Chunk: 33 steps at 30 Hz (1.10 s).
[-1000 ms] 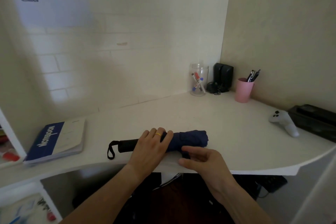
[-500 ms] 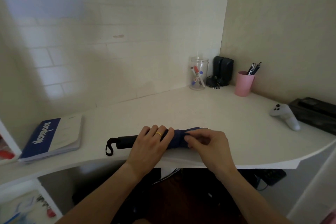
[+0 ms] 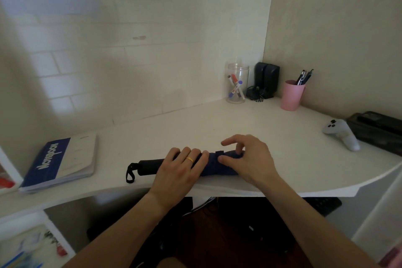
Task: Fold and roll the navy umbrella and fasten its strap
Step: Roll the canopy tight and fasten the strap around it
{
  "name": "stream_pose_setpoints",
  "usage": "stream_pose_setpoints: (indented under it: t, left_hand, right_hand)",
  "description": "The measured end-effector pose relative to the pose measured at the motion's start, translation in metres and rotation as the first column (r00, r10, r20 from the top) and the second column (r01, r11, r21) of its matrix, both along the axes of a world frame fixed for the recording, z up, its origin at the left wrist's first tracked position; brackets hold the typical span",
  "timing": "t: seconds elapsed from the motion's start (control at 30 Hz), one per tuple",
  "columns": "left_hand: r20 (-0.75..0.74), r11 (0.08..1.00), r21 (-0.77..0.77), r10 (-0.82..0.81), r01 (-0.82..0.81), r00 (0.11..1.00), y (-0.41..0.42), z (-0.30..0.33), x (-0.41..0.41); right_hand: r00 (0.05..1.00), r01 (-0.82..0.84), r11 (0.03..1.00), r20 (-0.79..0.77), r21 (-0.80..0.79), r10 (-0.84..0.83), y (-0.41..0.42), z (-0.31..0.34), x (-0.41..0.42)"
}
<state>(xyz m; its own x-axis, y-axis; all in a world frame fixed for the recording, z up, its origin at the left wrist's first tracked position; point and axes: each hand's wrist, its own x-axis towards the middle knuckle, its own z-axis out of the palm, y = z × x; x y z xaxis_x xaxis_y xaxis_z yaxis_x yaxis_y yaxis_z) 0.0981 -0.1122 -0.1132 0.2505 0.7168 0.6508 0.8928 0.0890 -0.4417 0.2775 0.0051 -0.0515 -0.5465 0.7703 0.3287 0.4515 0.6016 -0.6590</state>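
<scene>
The rolled navy umbrella lies sideways near the front edge of the white desk. Its black handle with a wrist loop points left. My left hand, wearing a gold ring, wraps over the umbrella where handle meets fabric. My right hand rests on the fabric's right part, thumb pressed on the cloth, index finger raised. A small dark strap tab pokes up between the hands. The umbrella's right end is hidden under my right hand.
A blue-and-white notebook lies at the left. At the back stand a clear jar of markers, black speakers and a pink pen cup. A white controller and a black box sit at the right.
My right hand has moved from the front of the umbrella up onto its top and further right. The strap tab now shows between the hands. My left hand keeps its hold.
</scene>
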Motion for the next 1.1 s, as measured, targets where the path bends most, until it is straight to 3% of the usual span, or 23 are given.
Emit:
stream_pose_setpoints:
  t: [0.1,0.17,0.23,0.37,0.53,0.63,0.77,0.87,1.0,1.1]
  left_hand:
    - [-0.019,1.000,0.022,-0.017,0.017,1.000,-0.001,0.001,-0.001]
    - [-0.039,0.999,0.040,-0.031,0.033,0.999,-0.002,0.001,0.000]
    - [-0.057,0.998,0.055,-0.041,0.044,0.998,-0.002,0.002,0.000]
    - [-0.098,0.994,0.088,-0.050,0.059,0.994,-0.001,0.003,-0.002]
    - [-0.103,0.988,0.137,-0.057,0.071,0.993,0.002,0.002,-0.005]
    - [-0.106,0.989,0.127,-0.064,0.078,0.992,0.003,0.002,-0.006]
    - [-0.028,0.993,0.110,-0.026,0.029,0.999,0.002,0.002,-0.008]
    - [0.072,0.998,0.049,0.037,-0.040,0.997,0.000,0.006,-0.007]
    - [0.250,0.975,-0.178,0.174,-0.131,0.952,0.005,0.031,-0.005]
    - [0.511,0.921,-0.388,0.252,-0.041,0.822,0.014,0.074,0.001]
  right_hand:
    - [0.947,-0.185,0.978,0.284,0.095,0.151,0.022,0.022,-0.002]
    - [0.860,-0.344,0.934,0.366,-0.098,0.355,0.034,0.034,-0.006]
    - [0.790,-0.403,0.844,0.330,-0.355,0.516,0.045,0.040,-0.010]
    - [0.692,-0.443,0.733,0.322,-0.517,0.646,0.059,0.039,-0.018]
    - [0.798,-0.408,0.717,0.161,-0.565,0.581,0.065,0.014,-0.021]
    - [0.813,-0.403,0.689,0.109,-0.602,0.571,0.068,0.010,-0.019]
    - [0.745,-0.458,0.717,0.214,-0.526,0.632,0.064,0.018,-0.015]
    - [0.711,-0.503,0.812,0.394,-0.295,0.583,0.060,0.023,-0.014]
    - [0.789,-0.520,0.844,0.304,-0.134,0.534,0.065,0.040,-0.010]
    - [0.803,-0.537,0.842,0.278,-0.045,0.527,0.063,0.073,-0.013]
